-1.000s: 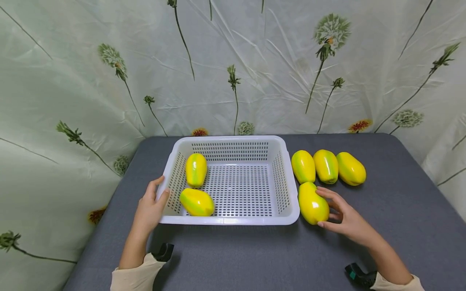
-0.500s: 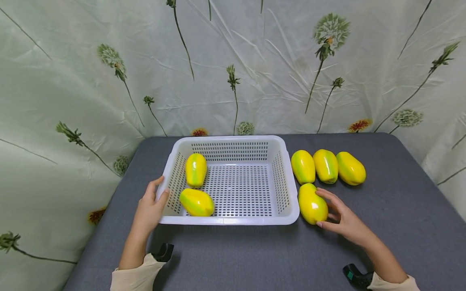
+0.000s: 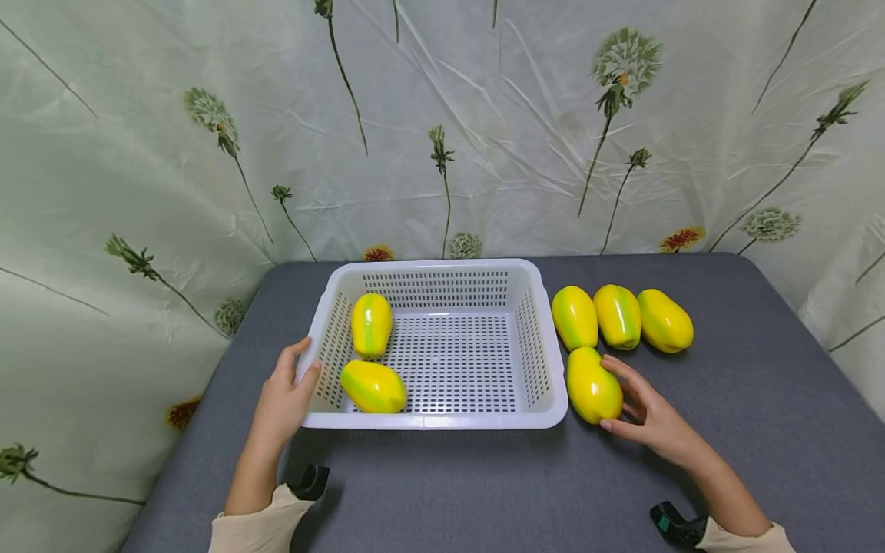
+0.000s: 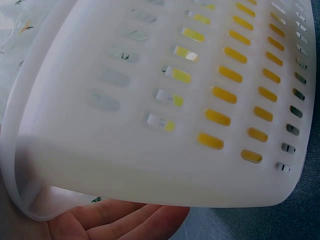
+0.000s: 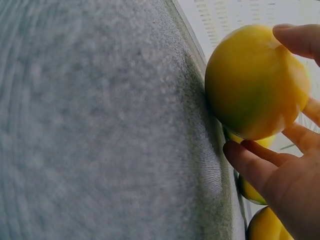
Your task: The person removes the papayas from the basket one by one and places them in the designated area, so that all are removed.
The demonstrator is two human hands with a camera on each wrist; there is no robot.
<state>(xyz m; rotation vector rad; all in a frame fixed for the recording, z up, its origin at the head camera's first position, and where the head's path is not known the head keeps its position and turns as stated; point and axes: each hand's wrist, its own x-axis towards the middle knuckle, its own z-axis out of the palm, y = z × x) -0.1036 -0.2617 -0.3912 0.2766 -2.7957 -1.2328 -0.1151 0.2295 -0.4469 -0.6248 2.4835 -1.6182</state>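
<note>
Head view, left to right. Cream sleeve (image 3: 259,526), then the left hand (image 3: 282,403) at the left rim of a pale lavender, rectangular plastic basket with slotted walls (image 3: 429,421). Thumb over the rim, other fingers outside: grips the wall between them. Left wrist view shows fingers outside the wall too.

Inside the basket, along its left side: one glossy yellow oval fruit with a green streak (image 3: 371,326) toward the back, lengthwise; a second glossy fruit, yellow with a green end (image 3: 373,388), aslant in the front left corner. Dark grey cloth-covered table (image 3: 449,491) under the basket; pale flower-printed sheet (image 3: 518,153) behind it.

Just outside the basket's front right corner: a plump yellow fruit (image 3: 593,388) on the table. Right hand (image 3: 653,418) curves round its right side, thumb at the near end, fingers farther back, holding it between them; right wrist view agrees. Right of the basket's back half: three yellow-green fruits (image 3: 618,316), in a row.
</note>
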